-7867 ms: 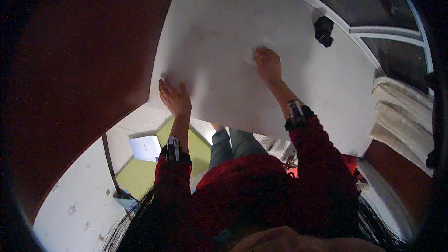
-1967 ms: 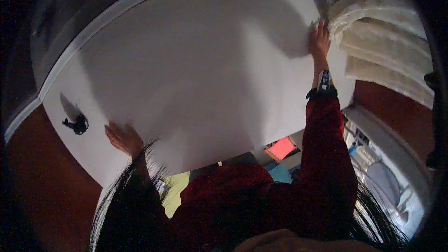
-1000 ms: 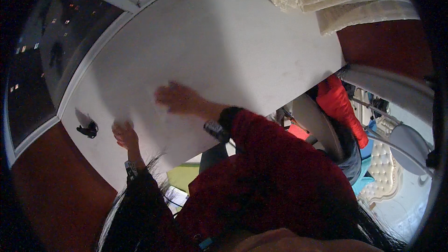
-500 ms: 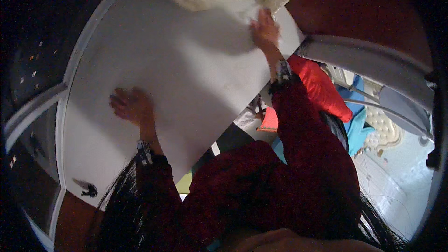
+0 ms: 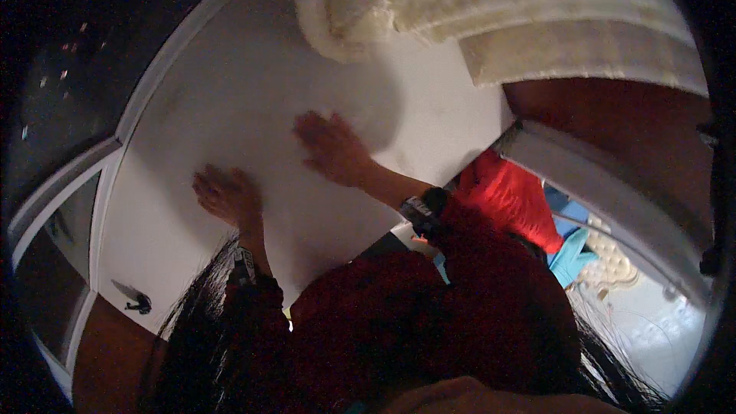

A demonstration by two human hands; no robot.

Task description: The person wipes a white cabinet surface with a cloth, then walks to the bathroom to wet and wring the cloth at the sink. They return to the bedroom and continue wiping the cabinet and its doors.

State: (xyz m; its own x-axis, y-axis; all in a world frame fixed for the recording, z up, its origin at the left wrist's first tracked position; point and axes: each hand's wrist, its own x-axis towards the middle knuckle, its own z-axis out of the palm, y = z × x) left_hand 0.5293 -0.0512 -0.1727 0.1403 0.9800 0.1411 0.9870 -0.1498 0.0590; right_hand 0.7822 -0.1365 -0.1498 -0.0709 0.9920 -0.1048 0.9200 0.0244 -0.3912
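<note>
"Head view: what are the hands doing?"
"Left hand [image 5: 228,195] at nine o'clock, right hand [image 5: 335,149] near centre, toward ten. Both spread, fairly flat, nothing visibly held; palm contact I can't tell."
"And the white surface [image 5: 433,96]?"
"Beneath them, eight round to two. Looks stiff, smooth, probably too heavy to lift; I'd hold its edge toward three. The cream cloth [image 5: 537,11] at one looks soft."

The sill [image 5: 165,230] is a broad, plain white panel, set level beside the white window frame [image 5: 132,116]. Shadows darken its middle. A cream curtain [image 5: 537,15] covers part of its far end. The left hand [image 5: 228,193] and right hand [image 5: 335,149] are over its surface; contact cannot be determined.
</note>
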